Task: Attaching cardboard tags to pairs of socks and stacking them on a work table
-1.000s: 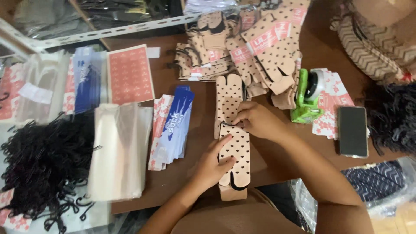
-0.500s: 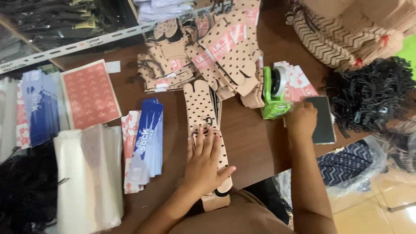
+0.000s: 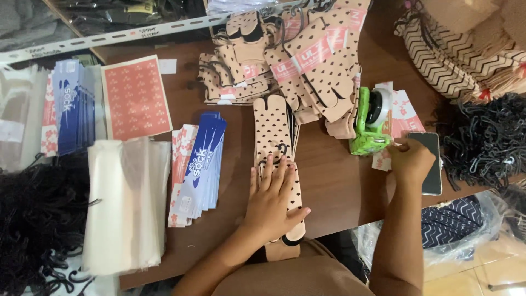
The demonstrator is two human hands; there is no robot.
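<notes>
While the left hand is pressing flat and open on the dotted sock pair, the right hand is pinching at the green tape dispenser, so this pair looks yet unbanded beside the banded sock pile.

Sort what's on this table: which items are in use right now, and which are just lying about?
In use:
left hand flat on the dotted sock pair
right hand at the green tape dispenser

Lying about:
phone
blue sock cards
clear bags
black hooks
</notes>
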